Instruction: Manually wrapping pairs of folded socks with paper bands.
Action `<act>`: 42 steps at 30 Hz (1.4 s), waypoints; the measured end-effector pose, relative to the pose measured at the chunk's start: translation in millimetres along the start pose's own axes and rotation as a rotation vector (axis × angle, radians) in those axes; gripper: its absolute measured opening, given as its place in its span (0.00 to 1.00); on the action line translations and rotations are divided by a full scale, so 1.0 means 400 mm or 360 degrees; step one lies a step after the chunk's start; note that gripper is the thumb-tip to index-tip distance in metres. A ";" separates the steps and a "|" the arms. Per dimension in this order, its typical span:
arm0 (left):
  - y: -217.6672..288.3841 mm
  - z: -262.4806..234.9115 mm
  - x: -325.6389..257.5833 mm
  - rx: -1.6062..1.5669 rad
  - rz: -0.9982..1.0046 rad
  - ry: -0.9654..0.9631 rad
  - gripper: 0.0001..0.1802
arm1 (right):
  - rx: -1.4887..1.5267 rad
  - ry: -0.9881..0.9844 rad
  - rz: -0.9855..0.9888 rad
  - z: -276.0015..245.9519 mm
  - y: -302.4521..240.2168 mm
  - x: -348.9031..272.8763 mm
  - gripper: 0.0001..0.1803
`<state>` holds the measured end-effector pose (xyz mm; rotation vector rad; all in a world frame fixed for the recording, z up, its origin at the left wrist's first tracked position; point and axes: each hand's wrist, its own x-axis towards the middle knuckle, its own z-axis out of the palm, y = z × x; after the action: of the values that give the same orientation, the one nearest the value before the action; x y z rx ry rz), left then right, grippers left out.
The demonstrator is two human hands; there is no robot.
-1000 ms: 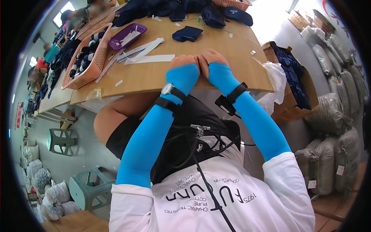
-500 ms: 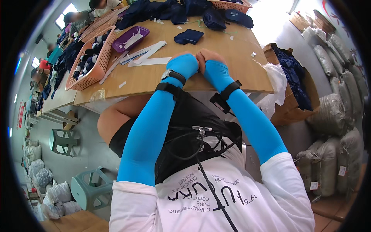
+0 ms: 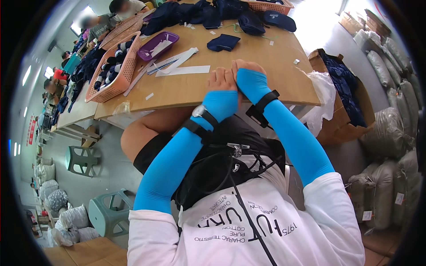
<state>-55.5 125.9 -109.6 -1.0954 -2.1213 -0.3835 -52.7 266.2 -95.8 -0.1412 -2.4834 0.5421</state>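
My left hand (image 3: 222, 83) rests at the near edge of the table, its back up and its fingers stretched forward, slightly apart. Close against it is my right hand (image 3: 249, 70), its fingers curled in under the palm. Whatever the right fingers may hold is hidden by the hand. Both hands are partly covered by bright blue sleeves. Beyond them on the wooden table (image 3: 275, 66) lies a folded navy cloth piece (image 3: 223, 43). White paper strips (image 3: 184, 70) lie left of the left hand, beside a ruler (image 3: 162, 65).
An orange basket (image 3: 116, 82) of dark rolled pieces and a purple tray (image 3: 158, 45) stand on the left. Navy caps (image 3: 279, 21) pile along the far side. A cardboard box (image 3: 355, 102) of navy cloth is at the right, a green stool (image 3: 106, 213) lower left. Other people sit far left.
My left hand has turned and drawn slightly back toward me, so its stretched fingers now show. The right hand stays close beside it. The whole view has shifted slightly.
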 end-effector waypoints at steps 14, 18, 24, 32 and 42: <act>0.005 -0.160 -0.001 -0.1085 -0.0567 -0.0373 0.24 | 0.1658 -0.0213 0.0292 -0.175 -0.037 -0.149 0.15; 0.034 -0.231 0.007 -0.1322 -0.0389 -0.0203 0.27 | 0.1434 -0.0221 -0.0320 -0.213 -0.021 -0.170 0.12; 0.046 -0.301 -0.005 -0.1442 -0.0523 -0.0365 0.27 | 0.0825 0.0060 -0.0865 -0.283 -0.056 -0.153 0.16; 0.058 -0.338 -0.016 -0.1955 -0.0762 -0.0630 0.26 | 0.0976 0.0029 -0.1180 -0.263 -0.048 -0.119 0.13; 0.028 -0.355 -0.022 -0.2772 -0.1123 -0.0902 0.33 | 0.1329 -0.0261 -0.1003 -0.277 -0.101 -0.115 0.09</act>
<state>21.6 50.3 -16.4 -1.1892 -2.3136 -2.8677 49.0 258.0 -20.7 0.9935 -2.0629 1.2526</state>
